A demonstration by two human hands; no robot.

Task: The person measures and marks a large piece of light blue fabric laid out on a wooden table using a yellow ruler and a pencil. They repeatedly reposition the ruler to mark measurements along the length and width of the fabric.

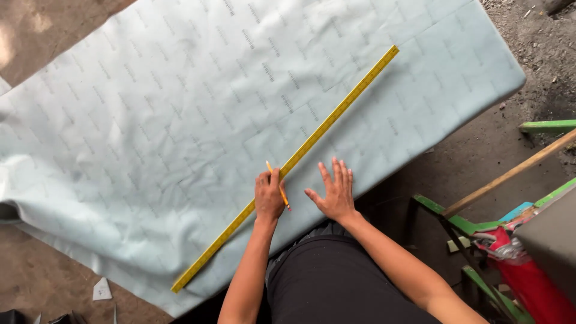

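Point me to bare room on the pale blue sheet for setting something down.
Free: the wide stretch of pale blue fabric sheet left of the long yellow ruler, and the far corner right of it. Crowded: the near edge, where the left hand holds a yellow pencil and the right hand lies flat.

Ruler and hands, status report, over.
Left hand pressing yellow ruler, holding pencil. Right hand flat on pale sheet. Nothing blocking ruler.

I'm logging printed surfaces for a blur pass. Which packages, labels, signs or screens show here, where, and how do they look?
No packages, signs or screens.
Pale blue sheet: spread over the work surface, small grey print repeated in rows.
Yellow ruler: long, lying diagonally across the sheet under the left hand, dark scale marks along it.
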